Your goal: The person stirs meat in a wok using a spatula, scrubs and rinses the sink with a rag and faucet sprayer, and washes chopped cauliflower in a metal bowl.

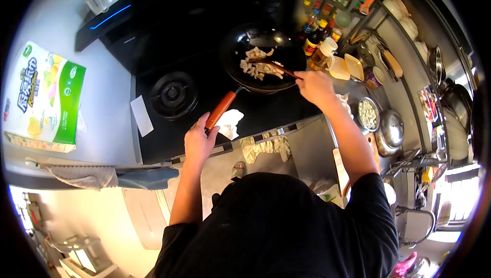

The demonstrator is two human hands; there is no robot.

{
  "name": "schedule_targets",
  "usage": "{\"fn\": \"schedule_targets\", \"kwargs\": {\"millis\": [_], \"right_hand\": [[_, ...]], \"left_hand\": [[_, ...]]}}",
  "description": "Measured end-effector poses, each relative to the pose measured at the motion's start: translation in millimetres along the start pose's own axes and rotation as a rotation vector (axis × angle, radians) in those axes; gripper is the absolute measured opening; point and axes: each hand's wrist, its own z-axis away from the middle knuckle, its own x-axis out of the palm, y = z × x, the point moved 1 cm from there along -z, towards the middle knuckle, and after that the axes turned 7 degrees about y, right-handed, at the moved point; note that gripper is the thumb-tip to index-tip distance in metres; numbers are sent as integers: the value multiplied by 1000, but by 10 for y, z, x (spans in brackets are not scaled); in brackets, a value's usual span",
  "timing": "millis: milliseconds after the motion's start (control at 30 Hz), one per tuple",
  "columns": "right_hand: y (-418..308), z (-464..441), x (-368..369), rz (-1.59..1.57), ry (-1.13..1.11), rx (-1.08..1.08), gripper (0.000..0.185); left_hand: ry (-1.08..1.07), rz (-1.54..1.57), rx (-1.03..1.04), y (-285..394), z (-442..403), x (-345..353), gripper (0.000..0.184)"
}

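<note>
As pale chunks of food (258, 69) lie in a dark wok (240, 79) on the black cooktop (204, 68), a person in a black short-sleeved top steadies the pan and works a brown utensil (281, 68) among them. The left grip (199, 141) is closed around the near end of the wok's orange-brown handle (222, 108), just beside a crumpled white sheet (229, 124). The right grip (315, 88) is narrow, its fingers wrapped on the utensil's upper end at the wok's right side; the tip reaches into the food. Left of the wok sits a round burner (174, 95), with a white card (141, 116) near the cooktop's left edge. Bottles (313, 40) and a white-capped jar (322, 57) cluster to the right of the pan, near two pale yellow containers (353, 66). Farther down the right side, a bowl of chopped pale food (367, 113) stands beside a domed metal lid (391, 128). At far left, a green-and-white packet (46, 96) bears printed lettering.
</note>
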Motion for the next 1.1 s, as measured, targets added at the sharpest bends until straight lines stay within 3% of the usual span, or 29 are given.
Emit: {"fn": "schedule_targets", "kwargs": {"millis": [100, 233, 367, 433, 467, 500, 533, 567, 600, 633, 800, 867, 1033, 1100], "right_hand": [[24, -47, -167, 16, 33, 49, 28], [114, -157, 208, -24, 99, 45, 28], [246, -32, 297, 64, 31, -83, 30], [97, 24, 102, -33, 7, 70, 31], [270, -36, 287, -104, 75, -55, 31], [278, -80, 379, -234, 85, -12, 33], [351, -212, 512, -271, 11, 86, 35], [719, -392, 925, -223, 162, -163, 36], [729, -447, 965, -116, 114, -105, 37], [723, -477, 1017, 35, 143, -152, 37], [342, -331, 754, 158, -36, -102, 39], [314, -333, 690, 142, -59, -113, 40], [735, -315, 770, 88, -23, -50, 36], [764, -260, 807, 134, -73, -57, 39]], "left_hand": [[25, -9, 8, -13, 8, 9, 57], [-33, 33, -101, 46, 15, -28, 62], [126, 99, 2, -85, 157, 15, 75], [185, 83, -20, -98, 264, -81, 84], [241, 98, 18, -228, 342, -53, 89], [252, 110, -25, -256, 411, -91, 90], [181, 237, -222, -150, 505, -171, 89], [360, 127, -24, -226, 612, -100, 89], [359, 206, -98, -198, 729, -70, 86], [334, 194, -149, -161, 867, -100, 83], [6, -31, -307, -483, 1598, 77, 51], [-65, -82, -325, -894, 2006, 350, 45], [-361, -201, -655, -1625, 2830, 807, 41], [-529, -226, -658, -1861, 3064, 882, 41]]}}
